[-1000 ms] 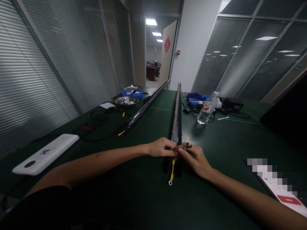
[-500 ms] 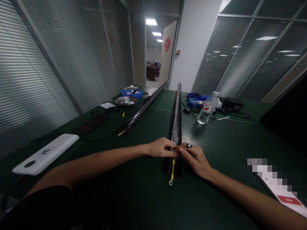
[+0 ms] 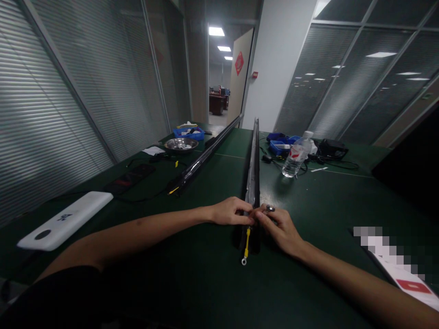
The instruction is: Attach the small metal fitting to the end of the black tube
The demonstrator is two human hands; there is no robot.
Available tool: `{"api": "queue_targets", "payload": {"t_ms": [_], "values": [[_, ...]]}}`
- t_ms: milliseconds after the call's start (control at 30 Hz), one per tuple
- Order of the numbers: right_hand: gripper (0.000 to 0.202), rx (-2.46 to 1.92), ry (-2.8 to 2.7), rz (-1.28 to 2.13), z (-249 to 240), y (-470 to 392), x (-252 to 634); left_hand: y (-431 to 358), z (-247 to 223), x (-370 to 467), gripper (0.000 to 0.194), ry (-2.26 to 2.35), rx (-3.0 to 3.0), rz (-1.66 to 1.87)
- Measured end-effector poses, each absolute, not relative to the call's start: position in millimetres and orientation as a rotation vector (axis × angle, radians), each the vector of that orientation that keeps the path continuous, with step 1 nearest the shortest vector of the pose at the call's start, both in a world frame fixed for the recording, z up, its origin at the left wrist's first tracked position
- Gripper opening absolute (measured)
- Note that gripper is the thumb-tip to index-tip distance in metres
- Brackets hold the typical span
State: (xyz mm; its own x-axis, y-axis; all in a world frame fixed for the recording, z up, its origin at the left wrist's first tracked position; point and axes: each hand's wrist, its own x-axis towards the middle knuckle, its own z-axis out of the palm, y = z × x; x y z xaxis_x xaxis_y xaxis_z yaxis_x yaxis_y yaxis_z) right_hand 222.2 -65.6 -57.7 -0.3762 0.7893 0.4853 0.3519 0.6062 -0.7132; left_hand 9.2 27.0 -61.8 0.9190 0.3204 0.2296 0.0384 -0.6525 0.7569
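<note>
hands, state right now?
Left hand: curled at the rail's near end; what it holds cannot be told.
Right hand: curled there too; grip hidden.

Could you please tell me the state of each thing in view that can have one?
Left hand: fingers bent at the long black-and-grey rail, exact grip hidden
Right hand: fingers bent, fingertips meeting the left's, grip unclear
Yellow wire with metal ring end: ring end exposed
Clear plastic bottle: upright, capped
Round steel bowl: holding small pale pieces
Pale door: open
Rectangular ceiling lights: lit
</note>
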Motion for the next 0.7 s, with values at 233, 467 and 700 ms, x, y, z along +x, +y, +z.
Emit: {"api": "queue_targets", "payload": {"t_ms": [233, 467, 700], "values": [[0.040, -0.916, -1.967, 0.642, -58.9, -65.6, 222.1, 29.2, -64.1, 9.0, 0.027, 0.254, 2.264, 0.428], [0.037, -0.898, -1.969, 0.629, -58.2, -65.5, 222.5, 29.4, -63.7, 9.4, 0.027, 0.226, 2.288, 0.436], [0.036, -0.909, -1.973, 0.645, -58.0, -66.2, 222.9, 27.9, -62.7, 9.4, 0.029, 0.253, 2.284, 0.431]]}}
